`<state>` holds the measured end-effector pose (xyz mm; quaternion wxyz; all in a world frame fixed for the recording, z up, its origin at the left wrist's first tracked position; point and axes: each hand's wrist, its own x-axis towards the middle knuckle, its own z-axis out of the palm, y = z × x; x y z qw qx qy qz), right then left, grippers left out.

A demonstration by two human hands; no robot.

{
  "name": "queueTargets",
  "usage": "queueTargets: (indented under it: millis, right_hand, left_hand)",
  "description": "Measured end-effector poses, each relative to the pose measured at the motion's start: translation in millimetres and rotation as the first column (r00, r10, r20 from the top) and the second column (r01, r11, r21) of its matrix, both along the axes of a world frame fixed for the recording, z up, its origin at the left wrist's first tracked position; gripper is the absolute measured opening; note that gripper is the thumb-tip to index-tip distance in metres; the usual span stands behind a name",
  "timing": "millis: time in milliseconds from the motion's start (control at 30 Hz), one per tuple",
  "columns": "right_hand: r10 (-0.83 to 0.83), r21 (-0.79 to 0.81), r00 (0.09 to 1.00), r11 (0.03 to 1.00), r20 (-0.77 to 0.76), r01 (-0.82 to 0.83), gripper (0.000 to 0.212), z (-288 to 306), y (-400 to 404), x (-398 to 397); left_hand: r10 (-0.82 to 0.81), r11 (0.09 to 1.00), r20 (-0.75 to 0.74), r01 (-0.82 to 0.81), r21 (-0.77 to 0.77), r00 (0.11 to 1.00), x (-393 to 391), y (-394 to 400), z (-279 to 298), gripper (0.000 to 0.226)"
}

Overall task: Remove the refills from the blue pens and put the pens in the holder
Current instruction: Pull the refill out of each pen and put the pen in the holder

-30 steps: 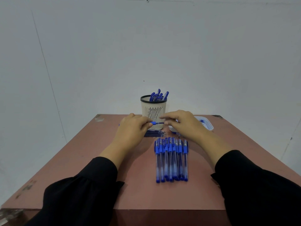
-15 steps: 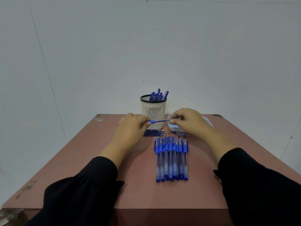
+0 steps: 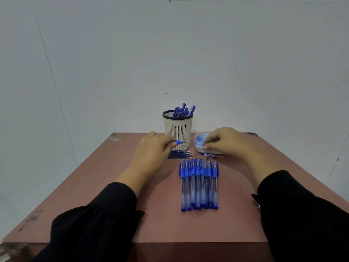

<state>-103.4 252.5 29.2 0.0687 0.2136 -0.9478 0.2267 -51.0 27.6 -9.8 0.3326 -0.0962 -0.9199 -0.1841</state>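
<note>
My left hand (image 3: pixel 151 154) grips a blue pen (image 3: pixel 179 142) whose grip and bare tip stick out to the right, in front of the holder. The cream slotted holder (image 3: pixel 177 129) with a black rim stands at the table's back and has several blue pens (image 3: pixel 184 110) in it. My right hand (image 3: pixel 224 142) hovers over a small white tray (image 3: pixel 198 142), fingers curled and pinching a small blue piece at the tray's rim. A row of several capped blue pens (image 3: pixel 199 184) lies mid-table. Several loose refills (image 3: pixel 180 154) lie beside my left hand.
The reddish table (image 3: pixel 113 186) ends at the wall behind the holder. A small pen part (image 3: pixel 209 156) lies just in front of the tray. Black sleeves cover both forearms at the near edge.
My right hand has pulled away from the pen's tip and moved right to the tray. The left hand still holds the pen in the same place, its tip now bare.
</note>
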Motion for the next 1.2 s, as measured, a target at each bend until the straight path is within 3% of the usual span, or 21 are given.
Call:
queueTargets:
  millis: [133,267,367,467,633,1033,1200]
  right_hand:
    - [-0.026,0.098,0.997,0.995,0.07,0.019,0.009,-2.2,1.7,4.0]
    - [-0.004,0.148,1.0,0.989,0.016,0.002,0.007,-7.1,-3.2,5.2]
    - [0.038,-0.216,0.999,0.976,0.032,-0.03,0.003,-6.5,-9.5,4.1]
    - [0.06,-0.564,0.995,0.826,0.082,-0.003,0.004,-6.0,-22.0,6.2]
    - [0.208,-0.77,0.927,0.626,0.312,0.119,0.014,-11.7,-36.8,21.2]
    - [0.269,-0.807,0.907,0.579,0.323,0.116,0.007,-15.5,-45.1,20.0]
    - [0.22,-0.747,0.925,0.658,0.311,0.095,0.032,-16.8,-48.2,19.7]
  left_hand:
    - [0.007,1.0,0.011,-0.007,-0.011,1.0,-0.7,0.5,-0.2,0.025]
    - [0.012,1.0,0.014,-0.012,-0.011,1.0,0.4,0.3,0.3,0.025]
    - [0.017,1.0,0.004,-0.017,-0.002,1.0,1.6,0.7,1.2,0.025]
    - [0.022,1.0,-0.004,-0.022,0.014,1.0,2.2,1.0,2.1,0.024]
    - [0.034,0.999,-0.022,-0.034,0.005,0.999,2.4,2.7,2.3,0.024]
    - [-0.009,1.0,-0.067,0.01,0.013,0.998,1.5,5.0,0.7,0.023]
    - [-0.059,0.998,-0.078,0.061,0.025,0.995,1.7,6.0,0.6,0.023]
